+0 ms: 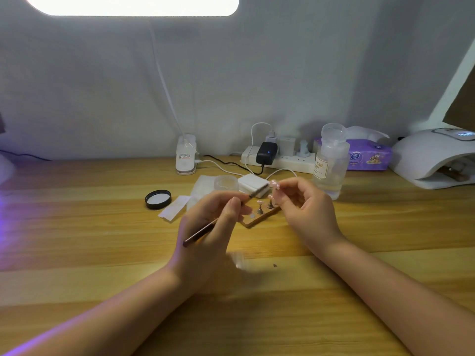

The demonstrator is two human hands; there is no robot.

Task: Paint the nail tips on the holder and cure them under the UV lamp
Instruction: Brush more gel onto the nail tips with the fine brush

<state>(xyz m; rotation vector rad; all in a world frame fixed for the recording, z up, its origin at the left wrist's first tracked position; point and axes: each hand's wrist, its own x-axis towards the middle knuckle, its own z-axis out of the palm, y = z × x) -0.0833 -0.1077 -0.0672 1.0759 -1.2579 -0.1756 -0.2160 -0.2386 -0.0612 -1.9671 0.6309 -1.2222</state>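
Observation:
My left hand [213, 224] grips a thin dark-handled brush [200, 232], whose bristle end reaches up to the right. My right hand [305, 201] pinches a small pink nail tip [274, 184] on its stand, raised above the table, and the brush tip touches or nearly touches it. Below the two hands lies a small wooden holder [259, 218] with two metal stands [264, 207] that carry pale nail tips. The white UV lamp [431, 158] stands at the far right by the wall.
A clear bottle [331, 160] stands just behind my right hand. A black lid [158, 199], a small clear jar [226, 182], white tissue [203, 186] and a white adapter [253, 185] lie behind the holder. A power strip [279, 160] and purple tissue pack [367, 156] line the wall.

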